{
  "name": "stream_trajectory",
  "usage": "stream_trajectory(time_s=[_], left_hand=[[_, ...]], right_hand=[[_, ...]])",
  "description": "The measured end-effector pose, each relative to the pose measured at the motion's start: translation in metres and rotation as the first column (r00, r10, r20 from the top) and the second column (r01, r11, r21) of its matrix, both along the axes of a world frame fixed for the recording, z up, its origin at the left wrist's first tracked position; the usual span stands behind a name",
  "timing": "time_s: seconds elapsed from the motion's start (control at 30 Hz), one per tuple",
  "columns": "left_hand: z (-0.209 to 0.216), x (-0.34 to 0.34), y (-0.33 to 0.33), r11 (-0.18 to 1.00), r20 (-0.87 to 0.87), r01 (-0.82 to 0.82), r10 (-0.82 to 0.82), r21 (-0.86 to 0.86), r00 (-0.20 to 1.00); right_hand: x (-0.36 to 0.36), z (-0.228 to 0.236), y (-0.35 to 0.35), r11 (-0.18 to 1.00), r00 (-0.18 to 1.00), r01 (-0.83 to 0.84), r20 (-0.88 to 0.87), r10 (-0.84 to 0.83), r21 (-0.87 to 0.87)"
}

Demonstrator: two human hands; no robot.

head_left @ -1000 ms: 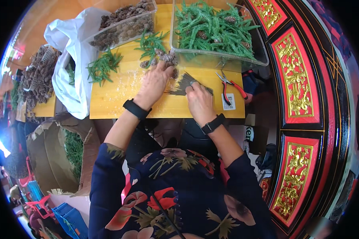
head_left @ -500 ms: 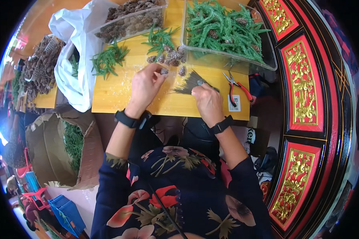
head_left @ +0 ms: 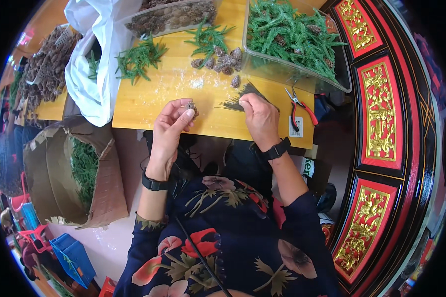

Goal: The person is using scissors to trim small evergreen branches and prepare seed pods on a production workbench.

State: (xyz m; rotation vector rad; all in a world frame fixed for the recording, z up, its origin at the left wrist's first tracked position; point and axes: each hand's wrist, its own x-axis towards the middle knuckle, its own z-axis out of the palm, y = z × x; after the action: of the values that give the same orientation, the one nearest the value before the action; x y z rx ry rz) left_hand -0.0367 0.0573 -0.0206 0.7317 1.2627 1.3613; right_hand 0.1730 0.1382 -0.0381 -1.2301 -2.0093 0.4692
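Between the thumb and fingers of my left hand (head_left: 171, 123) is a small brown pine cone (head_left: 195, 111), held above the table's near edge. My right hand (head_left: 260, 116) is closed in a pinch beside a fanned bundle of thin dark wires (head_left: 246, 95). What lies in that pinch is too fine to make out. Several loose pine cones (head_left: 226, 61) lie beyond the wires, near a green artificial pine sprig (head_left: 206, 39). Another green sprig (head_left: 139, 59) rests farther left. Pliers with red and black handles (head_left: 296, 108) lie right of my right hand.
A clear bin (head_left: 262, 62) of green sprigs with cones stands at the back right. Another clear bin (head_left: 176, 25) holds cones. A white plastic bag (head_left: 86, 84) hangs at the table's left. On the floor sit a cardboard box (head_left: 59, 173) and a blue crate (head_left: 73, 257).
My left hand has drawn back toward me and turned, bringing the pine cone to the table's near edge. My right hand stays by the wires, its fingers pinched. The view has shifted slightly.
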Motion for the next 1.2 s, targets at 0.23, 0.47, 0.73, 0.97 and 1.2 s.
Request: stream_trajectory(time_s=[0.23,0.47,0.73,0.97,1.2], left_hand=[[0.013,0.001,-0.009,0.997,0.204,0.078,-0.076,-0.003,0.976],[0.030,0.013,-0.017,0.980,0.355,0.186,-0.200,0.074,0.913],[0.035,0.005,-0.022,0.980,0.272,0.167,-0.192,0.112,0.943],[0.041,0.011,-0.022,0.974,0.100,0.143,-0.162,0.177,0.982],[0.045,0.017,-0.021,0.982,0.288,0.145,-0.174,0.119,0.942]], right_hand=[[-0.011,0.015,-0.002,0.998,0.997,-0.053,-0.060,0.055,0.038],[-0.042,0.043,-0.032,0.933,0.906,-0.307,-0.357,0.227,-0.187],[-0.031,0.053,-0.044,0.907,0.907,-0.319,-0.366,0.209,-0.274],[-0.026,0.067,-0.052,0.952,0.905,-0.208,-0.413,0.100,-0.223],[-0.024,0.071,-0.060,0.965,0.908,-0.247,-0.369,0.200,-0.086]])
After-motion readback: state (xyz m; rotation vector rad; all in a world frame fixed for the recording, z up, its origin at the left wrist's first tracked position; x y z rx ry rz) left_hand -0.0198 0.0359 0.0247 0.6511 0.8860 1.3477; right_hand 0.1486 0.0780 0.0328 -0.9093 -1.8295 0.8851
